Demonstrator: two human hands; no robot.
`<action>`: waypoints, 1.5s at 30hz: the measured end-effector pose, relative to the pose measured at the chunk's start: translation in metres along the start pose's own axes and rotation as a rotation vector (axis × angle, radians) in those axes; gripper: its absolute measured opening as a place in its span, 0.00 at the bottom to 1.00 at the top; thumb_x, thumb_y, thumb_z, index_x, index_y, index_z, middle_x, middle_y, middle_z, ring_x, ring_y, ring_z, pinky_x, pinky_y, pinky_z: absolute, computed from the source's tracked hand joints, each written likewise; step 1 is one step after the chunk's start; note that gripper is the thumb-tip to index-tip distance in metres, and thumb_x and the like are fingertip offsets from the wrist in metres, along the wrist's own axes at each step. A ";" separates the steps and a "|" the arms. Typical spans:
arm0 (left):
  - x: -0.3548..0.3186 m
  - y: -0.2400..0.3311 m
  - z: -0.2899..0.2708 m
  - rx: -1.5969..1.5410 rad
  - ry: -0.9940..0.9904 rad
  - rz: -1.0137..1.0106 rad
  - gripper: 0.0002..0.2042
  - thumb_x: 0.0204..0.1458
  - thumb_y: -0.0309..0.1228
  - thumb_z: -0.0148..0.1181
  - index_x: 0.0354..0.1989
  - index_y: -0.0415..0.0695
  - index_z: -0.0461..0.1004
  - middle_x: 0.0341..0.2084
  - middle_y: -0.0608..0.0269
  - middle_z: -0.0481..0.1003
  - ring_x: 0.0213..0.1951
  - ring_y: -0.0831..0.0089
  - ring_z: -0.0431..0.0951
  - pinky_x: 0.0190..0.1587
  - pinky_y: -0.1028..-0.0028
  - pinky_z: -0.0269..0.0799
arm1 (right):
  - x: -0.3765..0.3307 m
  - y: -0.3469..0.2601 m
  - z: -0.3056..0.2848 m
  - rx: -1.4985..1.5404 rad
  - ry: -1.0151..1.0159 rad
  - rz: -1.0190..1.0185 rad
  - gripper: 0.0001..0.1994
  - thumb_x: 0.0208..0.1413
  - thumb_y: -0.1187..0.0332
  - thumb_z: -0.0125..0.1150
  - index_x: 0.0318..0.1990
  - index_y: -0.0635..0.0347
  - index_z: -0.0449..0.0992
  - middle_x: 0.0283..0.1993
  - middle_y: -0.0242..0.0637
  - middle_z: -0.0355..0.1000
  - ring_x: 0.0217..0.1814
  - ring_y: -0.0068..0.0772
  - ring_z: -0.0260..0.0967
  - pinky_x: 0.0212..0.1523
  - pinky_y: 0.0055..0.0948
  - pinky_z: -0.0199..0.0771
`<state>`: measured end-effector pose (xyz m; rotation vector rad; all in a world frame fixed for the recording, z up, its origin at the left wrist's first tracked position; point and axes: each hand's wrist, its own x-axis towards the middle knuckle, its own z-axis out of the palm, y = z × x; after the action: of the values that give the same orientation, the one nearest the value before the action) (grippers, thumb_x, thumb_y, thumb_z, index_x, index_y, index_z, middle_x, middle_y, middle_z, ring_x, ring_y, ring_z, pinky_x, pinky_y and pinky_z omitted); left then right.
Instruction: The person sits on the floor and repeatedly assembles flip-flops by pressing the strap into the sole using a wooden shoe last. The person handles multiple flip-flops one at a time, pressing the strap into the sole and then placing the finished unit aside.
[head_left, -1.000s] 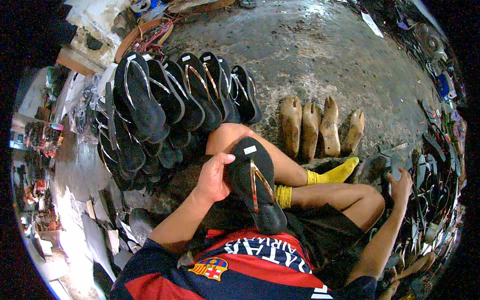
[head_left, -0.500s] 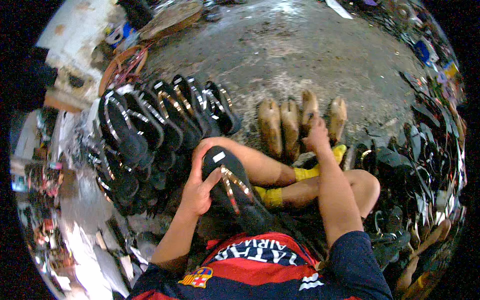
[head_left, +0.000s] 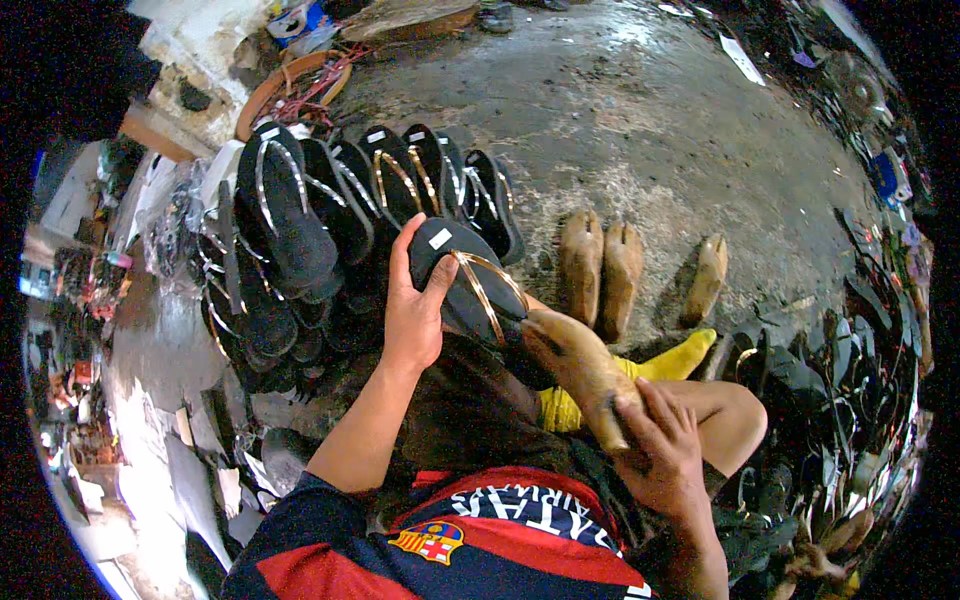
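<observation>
Over the lap, the left hand (head_left: 412, 322) grips a black sandal (head_left: 468, 285) while the right hand (head_left: 658, 455) closes on a wooden foot form (head_left: 580, 372), seemingly not yet inserted; three forms (head_left: 620, 265) wait on the floor.

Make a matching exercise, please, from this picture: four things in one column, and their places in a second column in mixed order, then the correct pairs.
Things
1. black sandal
2. wooden shoe last
3. three wooden lasts
4. row of black sandals

Places
A. standing on the concrete floor
B. in the right hand
C. stacked to the left, overlapping one another
D. in the left hand

Pairs: 1-D, 2-B, 3-A, 4-C
</observation>
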<state>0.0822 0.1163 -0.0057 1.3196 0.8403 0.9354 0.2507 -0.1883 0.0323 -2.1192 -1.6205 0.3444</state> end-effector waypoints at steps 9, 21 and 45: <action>-0.042 -0.018 0.041 0.285 -0.259 0.147 0.25 0.70 0.39 0.51 0.72 0.46 0.57 0.64 0.59 0.66 0.63 0.68 0.66 0.69 0.69 0.55 | 0.009 -0.010 0.017 0.558 0.033 0.174 0.37 0.50 0.69 0.73 0.70 0.58 0.67 0.70 0.49 0.66 0.71 0.52 0.63 0.71 0.44 0.62; -0.037 0.003 0.041 -0.296 -0.329 -0.333 0.27 0.66 0.33 0.56 0.73 0.51 0.55 0.54 0.65 0.71 0.54 0.73 0.71 0.61 0.71 0.67 | 0.029 -0.030 0.038 0.567 0.075 0.071 0.44 0.48 0.63 0.79 0.72 0.59 0.61 0.75 0.52 0.56 0.77 0.54 0.53 0.74 0.48 0.58; -0.043 0.012 0.062 -0.308 -0.275 -0.404 0.26 0.67 0.42 0.57 0.68 0.45 0.59 0.55 0.64 0.69 0.56 0.73 0.70 0.61 0.70 0.68 | 0.012 -0.004 0.076 0.757 0.115 0.133 0.52 0.42 0.70 0.79 0.75 0.58 0.54 0.75 0.51 0.59 0.77 0.48 0.57 0.73 0.41 0.61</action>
<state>0.1204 0.0525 0.0106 0.9373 0.6825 0.5237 0.2160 -0.1615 -0.0306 -1.6169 -1.0450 0.7294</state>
